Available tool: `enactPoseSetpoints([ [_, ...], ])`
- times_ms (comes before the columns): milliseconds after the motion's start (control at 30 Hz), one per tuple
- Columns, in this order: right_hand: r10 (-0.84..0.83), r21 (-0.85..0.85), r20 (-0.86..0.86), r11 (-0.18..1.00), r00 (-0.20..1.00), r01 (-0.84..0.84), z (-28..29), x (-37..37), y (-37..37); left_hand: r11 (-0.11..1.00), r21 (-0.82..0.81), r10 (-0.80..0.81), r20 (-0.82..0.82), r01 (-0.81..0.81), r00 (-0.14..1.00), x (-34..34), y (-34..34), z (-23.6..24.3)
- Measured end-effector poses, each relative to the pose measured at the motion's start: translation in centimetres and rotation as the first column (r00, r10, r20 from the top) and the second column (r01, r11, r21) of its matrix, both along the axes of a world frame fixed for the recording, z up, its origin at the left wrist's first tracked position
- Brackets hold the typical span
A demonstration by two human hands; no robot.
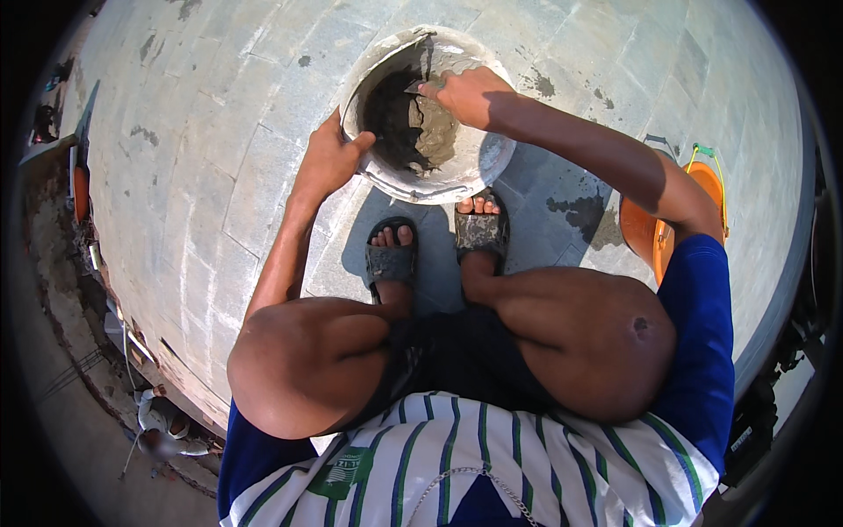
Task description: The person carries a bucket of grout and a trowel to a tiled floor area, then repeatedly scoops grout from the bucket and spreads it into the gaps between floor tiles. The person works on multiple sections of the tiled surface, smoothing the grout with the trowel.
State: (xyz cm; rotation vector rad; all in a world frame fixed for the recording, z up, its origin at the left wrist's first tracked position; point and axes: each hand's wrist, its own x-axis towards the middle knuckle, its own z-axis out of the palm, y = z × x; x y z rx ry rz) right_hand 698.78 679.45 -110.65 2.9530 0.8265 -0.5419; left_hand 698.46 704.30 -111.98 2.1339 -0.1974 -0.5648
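A pale, mortar-crusted bucket (490, 162) stands on the paving just beyond my sandalled feet, with wet grey mortar (432, 140) inside. My left hand (338, 154) grips the left rim of the bucket, fingers curled at its edge. My right hand (465, 98) reaches over the right side into the bucket, closed on a small metal trowel (413, 88), whose blade is only partly visible.
Orange buckets (634, 227) with handles stand to the right, partly behind my right arm. Grey pavers (219, 132) carry dark wet splatters. Along the left is an edge with rubble, rods and a lower level, where another person (167, 422) crouches at bottom left.
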Motion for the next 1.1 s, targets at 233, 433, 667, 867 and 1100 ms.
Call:
enactPoseSetpoints([
  [233, 0.081, -0.023, -0.215, 0.996, 0.973, -0.088, -1.1, -0.8, -0.1, 0.988, -0.027, 0.144, -0.165, -0.151, 0.976, -0.7, 0.5, -0.8],
  [433, 0.160, -0.066, -0.395, 0.977, 0.905, -0.202, 0.2, 0.1, 2.3, 0.983, -0.048, 0.170, -0.127, -0.177, 0.977, -1.4, 0.9, -1.1],
  [667, 0.219, 0.208, -0.449, 0.969, 0.866, -0.137, 1.1, 2.6, 3.6, 0.988, -0.038, 0.146, -0.101, -0.150, 0.984, -1.7, 0.3, -0.7],
  [867, 0.075, -0.250, -0.372, 0.952, 0.925, -0.177, 2.4, 2.6, 4.3, 0.995, 0.010, 0.100, -0.043, -0.100, 0.994, -2.2, 0.5, 0.0],
  [1100, 0.012, -0.176, -0.358, 0.981, 0.934, -0.080, 5.1, -1.0, -1.7, 0.977, -0.121, 0.145, -0.211, -0.173, 0.967, -2.1, -0.5, -3.1],
])
